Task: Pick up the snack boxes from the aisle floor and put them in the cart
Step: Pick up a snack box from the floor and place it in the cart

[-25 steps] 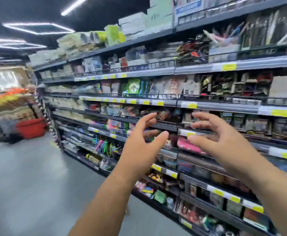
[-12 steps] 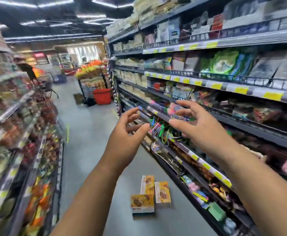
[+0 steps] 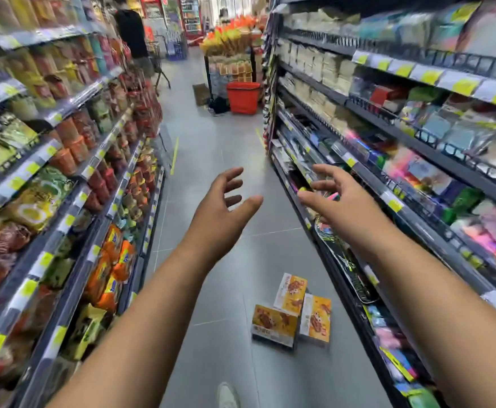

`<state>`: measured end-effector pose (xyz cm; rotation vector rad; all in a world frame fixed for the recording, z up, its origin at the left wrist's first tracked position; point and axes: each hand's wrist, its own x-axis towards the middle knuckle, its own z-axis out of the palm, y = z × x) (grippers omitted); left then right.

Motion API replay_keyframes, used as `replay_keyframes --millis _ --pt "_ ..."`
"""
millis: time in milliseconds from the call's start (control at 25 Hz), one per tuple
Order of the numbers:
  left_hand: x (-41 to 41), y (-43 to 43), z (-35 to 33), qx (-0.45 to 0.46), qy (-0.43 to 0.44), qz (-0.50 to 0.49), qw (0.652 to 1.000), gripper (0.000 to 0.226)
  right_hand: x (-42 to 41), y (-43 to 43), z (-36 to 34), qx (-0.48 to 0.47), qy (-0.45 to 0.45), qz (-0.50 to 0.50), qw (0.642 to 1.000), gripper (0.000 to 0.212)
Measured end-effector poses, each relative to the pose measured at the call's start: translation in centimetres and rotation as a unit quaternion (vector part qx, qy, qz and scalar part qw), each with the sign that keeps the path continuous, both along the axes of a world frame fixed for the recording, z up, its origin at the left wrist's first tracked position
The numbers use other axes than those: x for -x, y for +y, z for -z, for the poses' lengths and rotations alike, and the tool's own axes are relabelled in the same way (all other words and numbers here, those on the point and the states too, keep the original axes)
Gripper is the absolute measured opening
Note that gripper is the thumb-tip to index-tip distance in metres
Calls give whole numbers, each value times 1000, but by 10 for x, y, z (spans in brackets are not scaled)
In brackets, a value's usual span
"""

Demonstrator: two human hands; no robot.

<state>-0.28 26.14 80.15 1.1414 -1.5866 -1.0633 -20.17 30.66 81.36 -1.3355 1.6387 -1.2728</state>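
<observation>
Head view: left hand [image 3: 220, 210] and right hand [image 3: 344, 207] raised over the aisle, fingers spread, grasping nothing; three snack boxes [image 3: 289, 301] lie touching on the floor [image 3: 211, 160], just beside the right shelving [image 3: 411, 213]; red basket [image 3: 243, 97] far off, contents hidden.

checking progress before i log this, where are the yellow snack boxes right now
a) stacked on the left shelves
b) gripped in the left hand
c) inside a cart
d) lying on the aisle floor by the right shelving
D: the three snack boxes lie clustered on the grey floor near the foot of the right shelving, and the left hand and right hand are both open, holding nothing.
</observation>
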Motion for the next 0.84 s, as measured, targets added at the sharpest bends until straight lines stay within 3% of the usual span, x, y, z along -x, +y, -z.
replay_keyframes --millis 200,440,640,840 --pt "6 -133 38 -30 -38 25 999 51 -1 -126 50 -44 2 19 999 71" --pt "44 -262 86 -85 -98 84 988 54 30 -236 109 -110 -28 75 991 71" --pt "92 -320 145 -150 -114 98 977 53 75 -289 173 -183 -41 87 978 72" --pt "144 -380 251 -242 -136 58 959 54 116 -359 280 -274 -113 92 951 72"
